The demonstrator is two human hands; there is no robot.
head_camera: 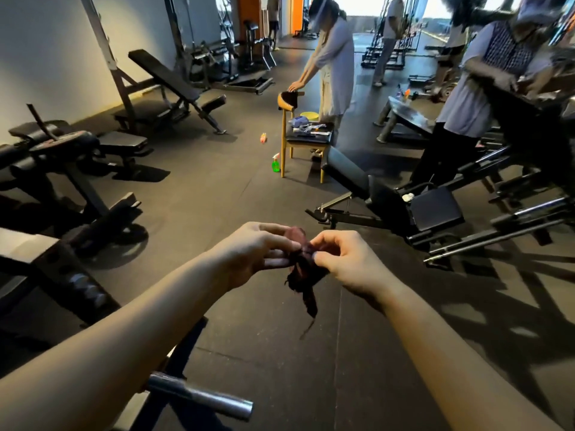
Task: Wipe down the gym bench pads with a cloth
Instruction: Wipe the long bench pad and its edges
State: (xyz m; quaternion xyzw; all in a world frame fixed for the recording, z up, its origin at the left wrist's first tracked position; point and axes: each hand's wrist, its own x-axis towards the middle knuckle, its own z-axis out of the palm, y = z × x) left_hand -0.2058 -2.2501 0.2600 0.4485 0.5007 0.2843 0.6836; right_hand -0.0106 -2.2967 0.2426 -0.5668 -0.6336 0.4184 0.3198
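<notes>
Pinching a dark maroon cloth (303, 269) between them, a person's left hand (258, 253) and right hand (345, 259) hold the bunched rag in mid-air above the rubber gym floor (217, 188), a frayed tail hanging toward 6 o'clock. Both hands grip it with fingertips and thumbs curled on the fabric, and neither touches any pad. The cloth is clear of every bench.

The nearest padding in plain view, an adjustable bench (435, 209), lies at about 2 o'clock from the hands. Its long axis runs roughly from 10 to 4 o'clock, with the black seat pad closest and the back pad beyond. The right hand is the nearer one, so a reach up and to the right looks the likely opening move.

At 12 o'clock a green spray bottle (276, 163) stands on the floor just beside a leg of a wooden chair (283, 135). An incline bench (165, 76) sits well apart at 11 o'clock. A standing person (336, 63) leans on the chair back, and a second person (473, 98) works at 2 o'clock. Wiping appears not yet begun.
</notes>
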